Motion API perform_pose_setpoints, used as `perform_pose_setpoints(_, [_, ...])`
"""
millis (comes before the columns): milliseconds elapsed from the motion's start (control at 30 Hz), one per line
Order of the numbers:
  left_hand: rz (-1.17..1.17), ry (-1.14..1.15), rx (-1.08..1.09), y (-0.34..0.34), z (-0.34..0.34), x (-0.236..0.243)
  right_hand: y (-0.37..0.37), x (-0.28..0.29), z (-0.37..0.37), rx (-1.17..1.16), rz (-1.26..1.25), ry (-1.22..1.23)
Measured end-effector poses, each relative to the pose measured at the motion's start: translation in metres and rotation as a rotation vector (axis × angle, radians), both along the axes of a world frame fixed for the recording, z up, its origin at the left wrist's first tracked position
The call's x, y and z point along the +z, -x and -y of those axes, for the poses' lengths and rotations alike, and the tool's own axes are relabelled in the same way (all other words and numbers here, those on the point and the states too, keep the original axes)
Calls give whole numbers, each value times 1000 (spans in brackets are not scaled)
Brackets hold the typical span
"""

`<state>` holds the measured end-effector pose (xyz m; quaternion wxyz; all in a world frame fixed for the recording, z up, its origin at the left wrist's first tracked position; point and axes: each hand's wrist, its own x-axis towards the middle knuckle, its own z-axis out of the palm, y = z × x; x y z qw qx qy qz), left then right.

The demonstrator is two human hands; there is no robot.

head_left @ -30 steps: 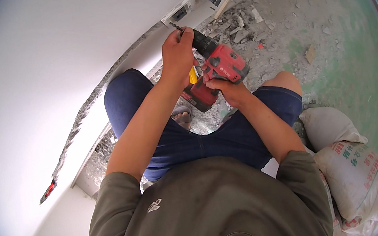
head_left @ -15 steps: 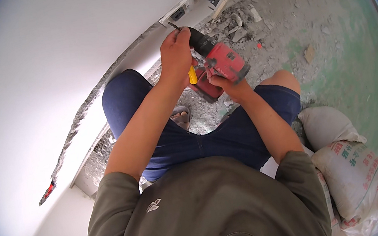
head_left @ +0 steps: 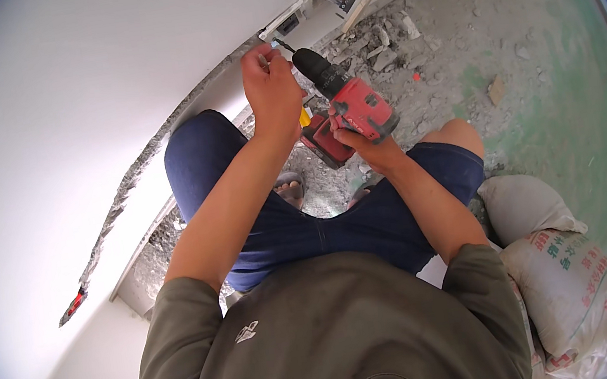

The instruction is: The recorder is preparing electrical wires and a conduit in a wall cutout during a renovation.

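Note:
My right hand (head_left: 364, 145) is wrapped round the handle of a red and black cordless drill (head_left: 362, 106). The drill's black chuck (head_left: 312, 65) points up and to the left, toward the wall, with a dark drill bit (head_left: 284, 45) in it. Beside the chuck, my left hand (head_left: 271, 88) is closed, fingers curled, apart from the chuck. A yellow handle (head_left: 304, 117) sticks out below that hand, and a small piece of metal shows between its fingers; most of this tool is hidden. Just beyond the bit, a wall box (head_left: 286, 23) sits in the wall.
A rough chased groove (head_left: 117, 205) runs along the white wall, with a red piece (head_left: 73, 304) at its near end. Another box with loose wires (head_left: 346, 1) lies farther along. Rubble (head_left: 385, 52) covers the floor. Filled sacks (head_left: 559, 269) stand at my right.
My left hand has come away from the chuck, moving slightly left and up, so chuck and bit show more fully. The drill has shifted a little downward.

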<state>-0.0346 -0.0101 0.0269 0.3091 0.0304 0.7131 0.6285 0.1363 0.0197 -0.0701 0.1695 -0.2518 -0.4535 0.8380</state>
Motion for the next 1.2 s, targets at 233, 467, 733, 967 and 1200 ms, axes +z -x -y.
perform_pose_setpoints(233, [-103, -70, -1, -3, 6, -4, -2, 3, 0, 58, -16, -33])
perform_pose_setpoints(467, [-36, -62, -19, -5, 6, -9, 2, 0, 7, 66, -8, 7])
perform_pose_setpoints(733, [-70, -75, -13, -5, 6, -10, 10, 14, 13, 28, -120, 261])
perform_pose_setpoints(967, [-166, -79, -21, -3, 6, -12, 3, 15, 10, 32, -141, 251])
perform_pose_setpoints(1200, [0, -95, 14, -10, 6, -15, -7, 7, 9, 44, -112, 185])
